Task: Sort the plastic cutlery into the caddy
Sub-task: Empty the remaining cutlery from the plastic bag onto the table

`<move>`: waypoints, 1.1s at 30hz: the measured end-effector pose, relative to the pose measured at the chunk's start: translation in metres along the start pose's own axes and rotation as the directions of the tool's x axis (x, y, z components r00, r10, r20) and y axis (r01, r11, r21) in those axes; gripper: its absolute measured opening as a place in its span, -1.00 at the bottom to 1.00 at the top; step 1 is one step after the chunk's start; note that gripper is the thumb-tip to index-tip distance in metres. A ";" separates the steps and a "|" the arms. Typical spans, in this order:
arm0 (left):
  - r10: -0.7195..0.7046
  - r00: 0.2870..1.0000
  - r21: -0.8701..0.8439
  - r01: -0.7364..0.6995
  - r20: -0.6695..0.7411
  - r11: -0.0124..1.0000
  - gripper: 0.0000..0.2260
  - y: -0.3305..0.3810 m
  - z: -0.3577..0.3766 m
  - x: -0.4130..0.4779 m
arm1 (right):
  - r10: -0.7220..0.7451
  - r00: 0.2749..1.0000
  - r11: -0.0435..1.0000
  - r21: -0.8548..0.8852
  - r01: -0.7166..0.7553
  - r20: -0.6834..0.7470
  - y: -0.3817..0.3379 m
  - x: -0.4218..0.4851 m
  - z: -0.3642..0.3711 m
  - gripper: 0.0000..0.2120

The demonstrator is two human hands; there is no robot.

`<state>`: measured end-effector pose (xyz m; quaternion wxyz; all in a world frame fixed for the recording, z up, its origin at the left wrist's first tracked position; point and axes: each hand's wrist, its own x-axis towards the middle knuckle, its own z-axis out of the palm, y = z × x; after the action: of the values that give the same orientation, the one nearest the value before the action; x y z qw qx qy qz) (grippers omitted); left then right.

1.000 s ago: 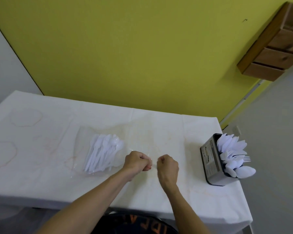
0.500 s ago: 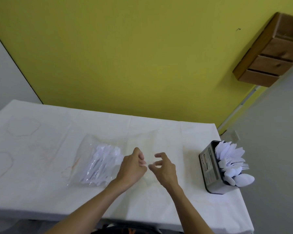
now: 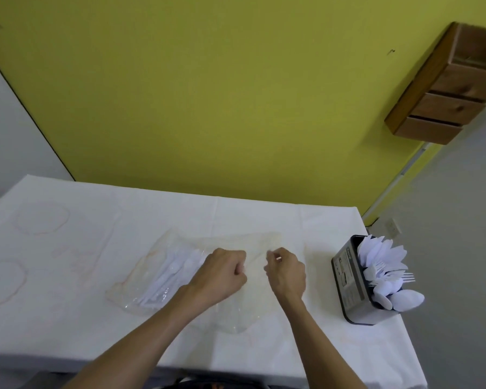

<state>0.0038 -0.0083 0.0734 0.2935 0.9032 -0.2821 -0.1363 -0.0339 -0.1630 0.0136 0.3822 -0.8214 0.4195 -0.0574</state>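
**Cutlery bag gripped at its open end, caddy at table's right edge**

The cutlery is white plastic, lying bundled inside a clear bag on the table. The bundle occupies the left part of the bag; handles point toward the near-left, heads toward the far-right. The bag's right part lies flat and see-through on the cloth.

The left hand is clenched over the bag just right of the bundle, fingers curled under. The right hand is beside it, apart from it, fingers curled with thumb and forefinger pinched together. The film between the two hands is too transparent to confirm what each hand pinches; both appear to grip bag material.

The caddy is a dark box standing near the table's right edge, well apart from the bag. White spoons and a fork stick out of its top, fanned to the right.

The table carries a white cloth with faint ring-shaped stains at left. Behind it is a yellow wall; a wooden drawer unit is mounted at upper right.
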 end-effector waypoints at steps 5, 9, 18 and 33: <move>-0.102 0.984 0.052 0.110 -0.146 0.993 -0.82 0.011 -0.028 0.011 | 0.159 0.987 0.987 0.015 -0.159 0.009 0.026 0.011 -0.014 -0.74; -0.102 0.985 0.110 0.118 -0.137 0.987 -0.87 0.024 -0.024 0.017 | -0.106 0.983 0.981 0.145 0.127 -0.148 0.004 -0.004 -0.022 -0.64; -0.427 0.902 -0.486 0.401 0.062 0.776 -0.59 0.001 -0.004 0.038 | -0.036 0.826 0.929 0.324 -0.180 0.562 -0.002 -0.041 -0.057 -0.57; -0.659 0.698 -0.091 0.664 -0.282 0.742 -0.67 -0.143 0.048 -0.008 | 0.123 0.717 0.313 0.659 -0.684 0.686 0.044 0.011 -0.051 -0.60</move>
<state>0.0395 0.0702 -0.0505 0.2558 0.9563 0.1069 -0.0933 -0.0765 -0.2162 0.0176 0.8497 -0.3328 0.4049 0.0578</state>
